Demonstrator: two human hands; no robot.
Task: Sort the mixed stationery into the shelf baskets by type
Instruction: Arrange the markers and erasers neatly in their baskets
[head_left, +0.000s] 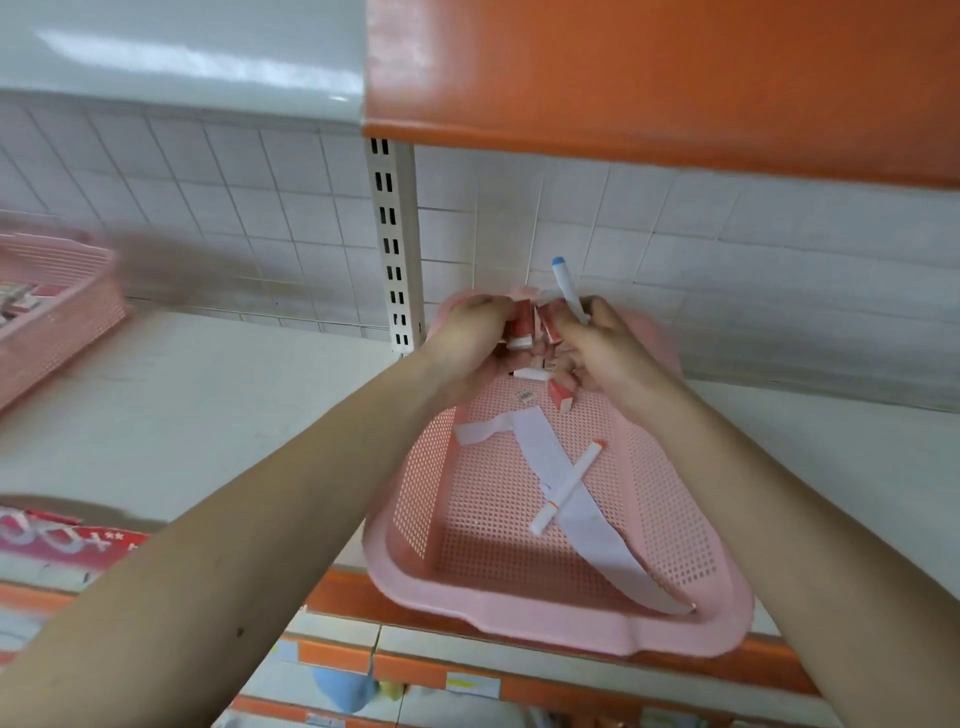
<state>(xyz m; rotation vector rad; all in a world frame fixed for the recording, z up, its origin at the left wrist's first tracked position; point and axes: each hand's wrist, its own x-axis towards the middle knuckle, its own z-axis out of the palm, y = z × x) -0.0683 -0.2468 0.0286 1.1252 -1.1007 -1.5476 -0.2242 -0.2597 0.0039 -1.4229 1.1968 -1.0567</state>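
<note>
Both hands are reaching into the far end of a pink mesh basket (415, 499) that is sitting on the white shelf (208, 405), its near rim hanging just over the shelf's orange front edge. The left hand (470, 338) is curling its fingers around a cluster of small red-and-white boxes (522, 325), holding them against the palm. The right hand (605, 348) is closing on more of these boxes from the other side, and a white marker with a blue cap (567, 288) is sticking up from between its thumb and fingers, tilting back toward the tiled wall (260, 208). One red-and-white box (560, 396) is showing just under the right hand; whether the hand is holding it or it is lying on the basket floor cannot be told.

On the basket floor, a long white paper strip (571, 499) is running diagonally toward the near right corner, and a white marker with an orange cap (566, 488) is lying across it. A second pink basket (57, 322) is sitting well apart at the left of the shelf, blurred, with red and white things inside. A slotted metal upright (392, 244) is standing against the wall just behind the left hand, under an orange upper shelf (649, 78)
</note>
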